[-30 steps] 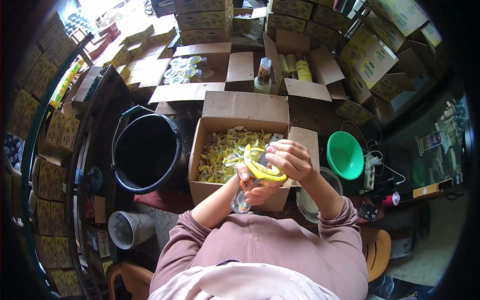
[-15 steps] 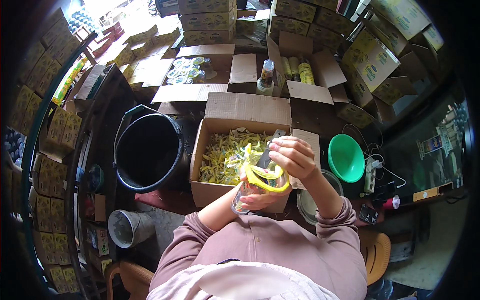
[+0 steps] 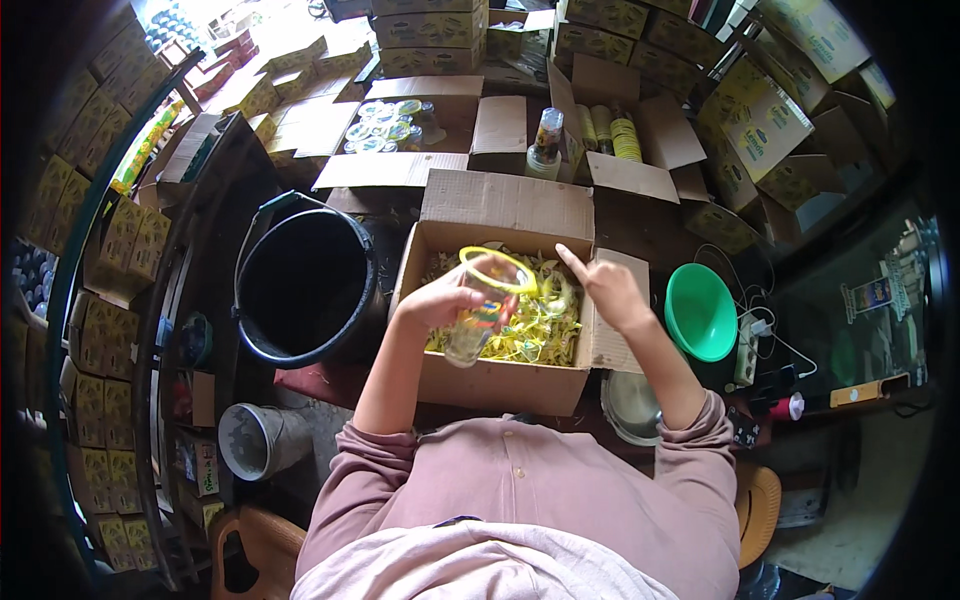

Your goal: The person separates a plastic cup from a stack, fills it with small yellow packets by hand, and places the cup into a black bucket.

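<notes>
My left hand (image 3: 445,300) is wrapped around a clear plastic cup (image 3: 468,338) with a yellow rim and coloured print, tilted above an open cardboard box (image 3: 500,388). Yellow and clear plastic trimmings (image 3: 545,340) fill the box beneath it. Over the box's right side is my right hand (image 3: 612,292), apart from the cup. Its index finger stretches out while the other fingers curl in. Whatever those curled fingers hold is hidden; the grey metal blade seen earlier does not show.
A black bucket (image 3: 258,335) stands left of the box, with a grey bucket (image 3: 285,440) lower down. To the right are a green bowl (image 3: 702,315) and a power strip (image 3: 746,350) with cables. Behind, one carton (image 3: 395,170) holds lidded cups, another (image 3: 630,178) stacked cups.
The cup has moved up and left over the box in my left hand. My right hand has drawn away from the cup's rim, and its index finger is now extended.
</notes>
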`<state>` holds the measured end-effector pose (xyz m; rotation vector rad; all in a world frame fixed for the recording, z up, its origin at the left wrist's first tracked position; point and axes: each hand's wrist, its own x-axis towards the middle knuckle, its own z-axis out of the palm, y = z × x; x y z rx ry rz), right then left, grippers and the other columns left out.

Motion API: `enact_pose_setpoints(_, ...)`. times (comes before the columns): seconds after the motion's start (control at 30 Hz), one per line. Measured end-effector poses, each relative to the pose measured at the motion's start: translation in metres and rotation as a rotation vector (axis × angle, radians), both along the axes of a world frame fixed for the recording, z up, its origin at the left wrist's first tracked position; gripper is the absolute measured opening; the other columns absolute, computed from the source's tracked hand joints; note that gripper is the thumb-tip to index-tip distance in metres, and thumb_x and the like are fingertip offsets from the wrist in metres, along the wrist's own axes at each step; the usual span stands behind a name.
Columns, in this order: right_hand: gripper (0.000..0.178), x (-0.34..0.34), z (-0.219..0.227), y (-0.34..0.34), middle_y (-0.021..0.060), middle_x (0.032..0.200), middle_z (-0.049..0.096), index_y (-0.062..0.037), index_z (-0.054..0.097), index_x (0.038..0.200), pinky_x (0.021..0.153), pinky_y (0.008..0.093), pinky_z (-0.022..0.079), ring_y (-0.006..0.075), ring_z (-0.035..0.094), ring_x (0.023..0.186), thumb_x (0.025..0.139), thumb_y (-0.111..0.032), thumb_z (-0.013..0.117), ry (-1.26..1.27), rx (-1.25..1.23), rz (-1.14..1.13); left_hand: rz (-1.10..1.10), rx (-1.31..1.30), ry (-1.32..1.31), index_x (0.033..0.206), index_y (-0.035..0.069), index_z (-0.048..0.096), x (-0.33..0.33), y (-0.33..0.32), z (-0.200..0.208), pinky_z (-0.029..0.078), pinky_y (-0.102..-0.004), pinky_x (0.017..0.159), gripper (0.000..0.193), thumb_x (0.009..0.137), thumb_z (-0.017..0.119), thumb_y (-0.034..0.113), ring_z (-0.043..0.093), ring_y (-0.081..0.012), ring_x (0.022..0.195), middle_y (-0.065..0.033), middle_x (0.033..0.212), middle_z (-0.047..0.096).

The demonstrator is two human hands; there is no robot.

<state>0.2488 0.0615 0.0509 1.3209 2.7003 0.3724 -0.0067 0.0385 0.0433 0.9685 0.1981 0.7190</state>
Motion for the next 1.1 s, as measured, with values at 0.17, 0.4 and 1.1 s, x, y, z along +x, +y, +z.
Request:
enact_pose_setpoints(0.17, 0.061, 0.014, 0.001, -0.005, 0.0137, 0.071, 0.060, -0.0091, 0.039, 0.126, 0.061, 0.0363, 0.051, 0.0268, 0.062, 0.066, 0.068, 0.007, 0.050, 0.155, -0.114, -0.155, 0.366, 0.202, 0.312, 0.119, 0.004, 0.034, -0.010, -0.001, 0.011, 0.046, -0.0292, 0.077, 0.058, 0.069, 0.063, 0.008, 0.054, -0.0178, 0.092, -0.0106, 0.100, 0.054)
enact_pose_setpoints(0.4, 0.032, 0.004, 0.099, -0.038, 0.0108, 0.073, 0.060, -0.0040, 0.057, 0.095, 0.062, 0.0336, 0.048, 0.0239, 0.059, 0.065, 0.065, 0.008, 0.058, 1.035, 0.005, -0.030, 0.850, 0.896, 0.741, 0.111, 0.005, 0.043, 0.007, -0.005, 0.012, 0.037, -0.0356, 0.090, 0.066, 0.055, 0.077, 0.013, 0.050, -0.0254, 0.101, -0.0110, 0.105, 0.053)
enact_pose_setpoints(1.1, 0.014, -0.049, 0.036, -0.057, 0.0025, 0.065, 0.059, -0.0073, 0.059, 0.067, 0.062, 0.0313, 0.035, 0.0176, 0.053, 0.062, 0.057, -0.011, 0.069, 0.872, 0.577, 0.209, 1.455, 1.299, 0.587, 0.083, 0.014, 0.040, 0.064, -0.026, 0.015, 0.030, -0.0319, 0.084, 0.034, 0.068, 0.070, 0.010, 0.054, -0.0154, 0.101, -0.0006, 0.105, 0.062)
